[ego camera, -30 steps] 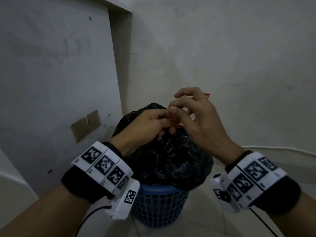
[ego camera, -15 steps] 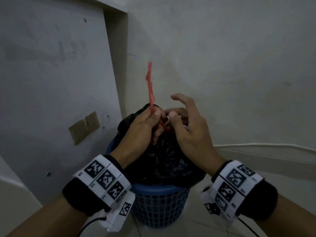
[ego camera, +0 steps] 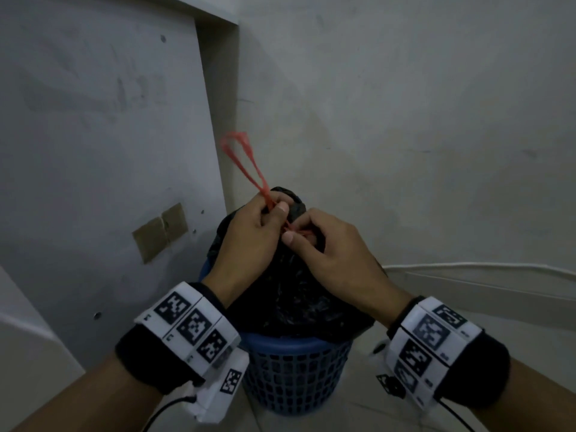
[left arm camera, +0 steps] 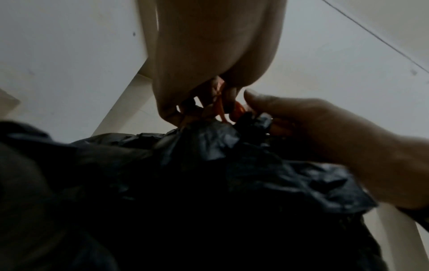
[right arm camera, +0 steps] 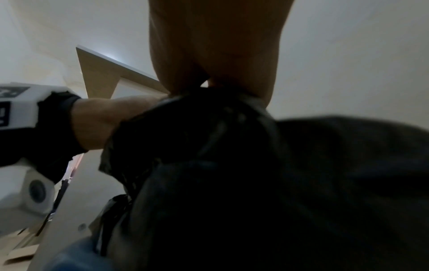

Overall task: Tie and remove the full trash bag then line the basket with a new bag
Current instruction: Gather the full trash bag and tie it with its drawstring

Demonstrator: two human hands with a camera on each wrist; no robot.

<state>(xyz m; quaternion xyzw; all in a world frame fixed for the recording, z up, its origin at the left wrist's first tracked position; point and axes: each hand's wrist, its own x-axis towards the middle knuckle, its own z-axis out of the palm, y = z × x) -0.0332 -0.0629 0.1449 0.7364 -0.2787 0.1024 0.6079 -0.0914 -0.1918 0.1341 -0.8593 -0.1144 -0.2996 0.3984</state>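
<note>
Bulging black trash bag (ego camera: 299,294) in blue basket (ego camera: 296,378), drawstring (ego camera: 246,163) pinched.

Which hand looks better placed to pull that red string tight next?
Probably the left hand: it pinches the red drawstring just below its free loop, so it can pull away. The right hand pinches the string at the neck of the black bag, anchoring it.

Bag (ego camera: 290,294) is looking like thin black plastic, crinkled w/ dull gloss. Tie (ego camera: 246,163) is showing as red plastic film, semi-translucent. Basket (ego camera: 296,378) is appearing as blue moulded plastic, perforated, matt. Wall (ego camera: 405,104) is reading as matt plaster, scuffed. Wristbands (ego camera: 149,360) are looking like black cloth.
</note>
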